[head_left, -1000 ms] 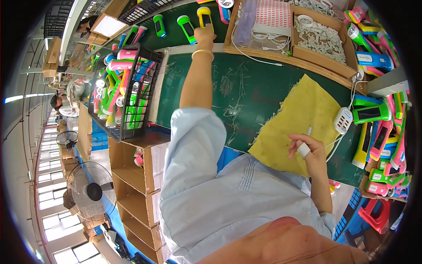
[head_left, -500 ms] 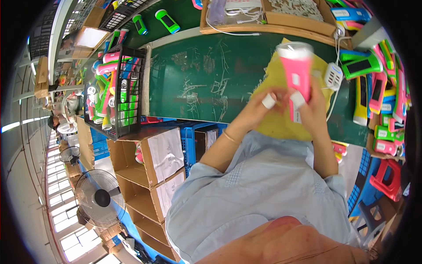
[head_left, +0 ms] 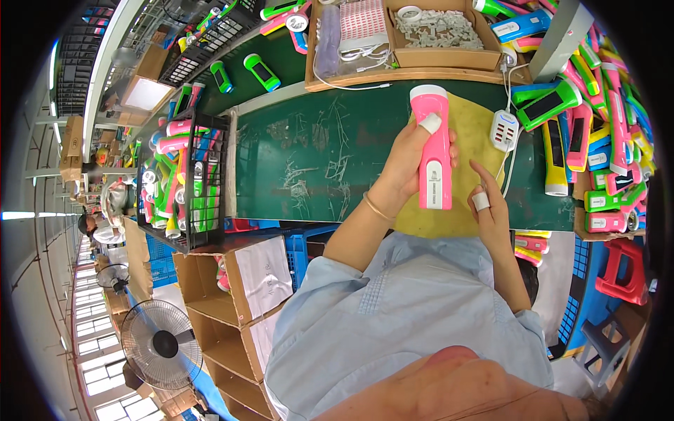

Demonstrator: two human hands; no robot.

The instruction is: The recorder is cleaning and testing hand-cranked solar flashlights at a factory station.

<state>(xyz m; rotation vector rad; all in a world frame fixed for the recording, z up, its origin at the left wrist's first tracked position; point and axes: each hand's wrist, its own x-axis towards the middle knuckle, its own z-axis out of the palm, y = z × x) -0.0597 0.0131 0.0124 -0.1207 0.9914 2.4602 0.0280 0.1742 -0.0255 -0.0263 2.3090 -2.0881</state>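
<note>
A pink flashlight with a white head and a white panel is gripped in my left hand. Its head points away from me, and the taped left thumb lies across the upper body. My right hand is just to the right of the flashlight, not touching it. Its index finger is stretched out and white tape wraps one finger; nothing shows in its grasp. Beneath both hands a yellow cloth covers part of the green table.
On the right are a white multi-port USB charger with cables and a pile of colourful flashlights. At the left edge stands a black crate of flashlights. A wooden tray with small white parts lies at the back.
The pink flashlight has shifted left and now rests in my left hand with its white panel in view. My right hand has come off it and moved down. The head view has shifted slightly.
</note>
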